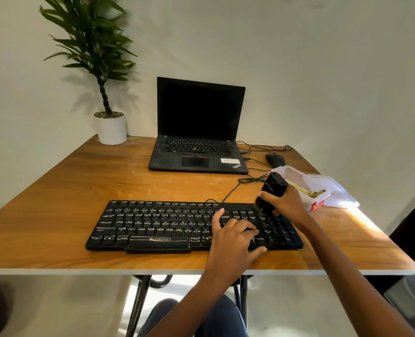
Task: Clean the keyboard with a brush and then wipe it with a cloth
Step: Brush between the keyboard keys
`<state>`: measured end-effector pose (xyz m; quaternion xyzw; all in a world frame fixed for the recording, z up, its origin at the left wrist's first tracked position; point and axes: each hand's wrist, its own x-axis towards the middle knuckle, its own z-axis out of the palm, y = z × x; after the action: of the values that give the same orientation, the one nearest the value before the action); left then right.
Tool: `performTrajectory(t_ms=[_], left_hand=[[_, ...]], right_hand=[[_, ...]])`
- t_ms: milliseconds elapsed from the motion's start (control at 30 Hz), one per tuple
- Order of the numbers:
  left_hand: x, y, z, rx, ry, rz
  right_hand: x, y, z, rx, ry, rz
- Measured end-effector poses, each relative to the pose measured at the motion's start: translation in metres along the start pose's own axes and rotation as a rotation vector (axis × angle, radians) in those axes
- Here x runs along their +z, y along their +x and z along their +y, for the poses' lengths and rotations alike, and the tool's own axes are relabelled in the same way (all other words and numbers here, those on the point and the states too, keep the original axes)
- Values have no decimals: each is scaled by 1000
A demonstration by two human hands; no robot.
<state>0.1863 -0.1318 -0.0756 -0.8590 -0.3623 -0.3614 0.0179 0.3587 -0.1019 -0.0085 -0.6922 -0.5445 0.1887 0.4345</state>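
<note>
Brush (272, 190): stubby rigid body, probably light. Bristles sit on the far-right keys.
Right hand (287, 206): wrapped round the brush's middle, a sensible hold.
Keyboard (165, 224): flat, stiff, might skid on the table (55, 190).
Left hand (233, 237): fingers flat — pressing keys.

Plain off-white wall (323, 69) behind. Wooden table (55, 215) with pale edge, on black metal legs (137, 305). Glossy pale floor (55, 307) below. Potted plant (111, 128) in white pot at far left corner. Sunlight patch (364, 222) on table's right side.

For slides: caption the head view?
Right hand holds black brush at right end of keyboard; left hand rests on it.
</note>
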Motion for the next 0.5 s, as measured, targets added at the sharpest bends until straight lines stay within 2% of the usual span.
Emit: performTrajectory(t_ms=[67, 133, 200, 267, 400, 500], left_hand=[[0, 0, 0, 1, 0, 4], [-1, 0, 0, -2, -3, 7], [-1, 0, 1, -4, -6, 11], [-1, 0, 1, -7, -10, 13], [0, 0, 1, -7, -6, 8], [-1, 0, 1, -8, -7, 7]], right_hand=[[-1, 0, -2, -14, -41, -35], [-5, 2, -3, -75, -100, 79], [-7, -1, -7, -92, -40, 150], [-2, -8, -10, -72, 26, 133], [2, -14, -7, 7, -58, 38], [1, -10, -9, -4, -144, 74]])
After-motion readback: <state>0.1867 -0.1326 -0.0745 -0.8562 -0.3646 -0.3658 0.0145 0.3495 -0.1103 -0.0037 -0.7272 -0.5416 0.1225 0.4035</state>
